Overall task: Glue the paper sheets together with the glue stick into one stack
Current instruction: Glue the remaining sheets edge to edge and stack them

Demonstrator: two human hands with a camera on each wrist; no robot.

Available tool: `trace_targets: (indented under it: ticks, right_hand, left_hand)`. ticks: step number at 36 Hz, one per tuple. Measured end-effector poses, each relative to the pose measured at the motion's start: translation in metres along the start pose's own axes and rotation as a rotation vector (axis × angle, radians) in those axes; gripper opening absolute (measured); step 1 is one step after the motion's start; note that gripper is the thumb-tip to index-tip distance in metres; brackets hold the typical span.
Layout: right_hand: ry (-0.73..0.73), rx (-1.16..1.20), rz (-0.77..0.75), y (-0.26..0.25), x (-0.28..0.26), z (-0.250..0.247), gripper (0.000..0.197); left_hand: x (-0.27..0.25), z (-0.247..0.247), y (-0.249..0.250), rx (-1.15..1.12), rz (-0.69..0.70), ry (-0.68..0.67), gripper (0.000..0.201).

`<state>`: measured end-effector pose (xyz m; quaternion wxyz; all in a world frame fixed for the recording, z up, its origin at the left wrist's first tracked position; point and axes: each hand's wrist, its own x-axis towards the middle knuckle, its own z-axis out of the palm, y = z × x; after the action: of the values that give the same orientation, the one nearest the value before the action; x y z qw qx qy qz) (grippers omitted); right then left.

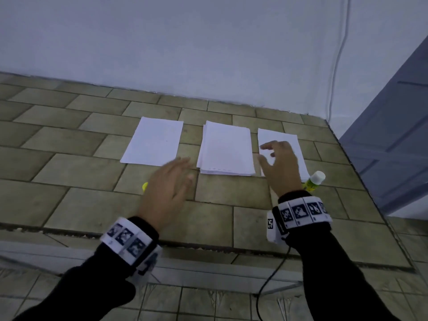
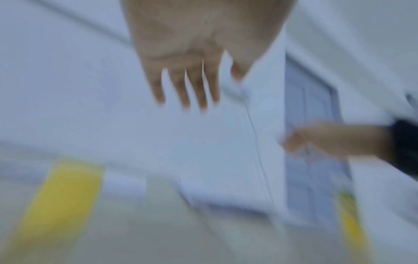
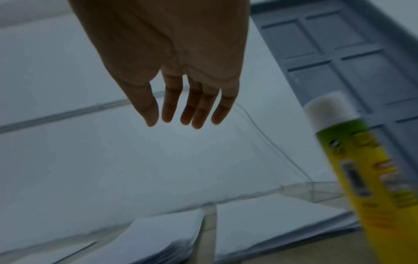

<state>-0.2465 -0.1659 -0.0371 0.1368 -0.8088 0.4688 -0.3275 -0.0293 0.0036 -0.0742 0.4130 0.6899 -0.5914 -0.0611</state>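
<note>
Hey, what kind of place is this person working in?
Probably an ordinary indoor room, not a workshop: the papers lie on a tiled surface against a plain white wall, with a grey panelled door to the right and a thin cable running down the wall.

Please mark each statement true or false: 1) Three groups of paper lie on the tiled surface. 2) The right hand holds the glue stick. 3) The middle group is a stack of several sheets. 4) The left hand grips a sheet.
1) True: left paper, middle stack and right paper lie on the tiled surface.
2) False: the right hand is empty; the glue stick lies beside it.
3) True: several edges show.
4) False: the left hand holds nothing, fingers straight.
</note>
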Motion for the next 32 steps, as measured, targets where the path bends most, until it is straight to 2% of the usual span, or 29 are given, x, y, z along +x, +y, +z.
trace_targets:
  ticks: [3, 7, 10, 13, 15, 17, 22, 24, 32]
  right_hand:
    - [0.176, -0.039, -0.010, 0.009, -0.011, -0.023, 0.029]
    - [0.292, -0.080, 0.142, 0.033, -0.022, -0.043, 0.054]
    - [0.238, -0.019, 0.343, 0.048, -0.030, -0.050, 0.072]
    - [0.105, 0.153, 0.543, 0.055, -0.036, -0.049, 0.085]
    - [0.046, 0.196, 0.605, 0.058, -0.040, -0.045, 0.080]
    - [0.026, 0.164, 0.617, 0.059, -0.043, -0.040, 0.068]
    - [0.005, 0.081, 0.549, 0.061, -0.042, -0.032, 0.040]
    - [-0.032, 0.036, 0.518, 0.060, -0.042, -0.031, 0.034]
    - [-0.052, 0.045, 0.491, 0.058, -0.042, -0.034, 0.033]
  left_hand:
    - [0.028, -0.033, -0.004, 0.015, -0.051, 0.029, 0.055]
    - [0.069, -0.058, -0.039, 0.298, -0.219, -0.082, 0.047]
    - [0.091, -0.055, -0.071, 0.517, -0.355, -0.218, 0.053]
    - [0.102, -0.041, -0.100, 0.600, -0.443, -0.302, 0.062]
    - [0.106, -0.030, -0.113, 0.607, -0.469, -0.335, 0.069]
    - [0.108, -0.022, -0.122, 0.606, -0.478, -0.352, 0.076]
    - [0.114, -0.011, -0.136, 0.659, -0.467, -0.438, 0.084]
    - [0.116, -0.010, -0.139, 0.672, -0.469, -0.440, 0.082]
    - [0.119, -0.020, -0.139, 0.668, -0.446, -0.469, 0.061]
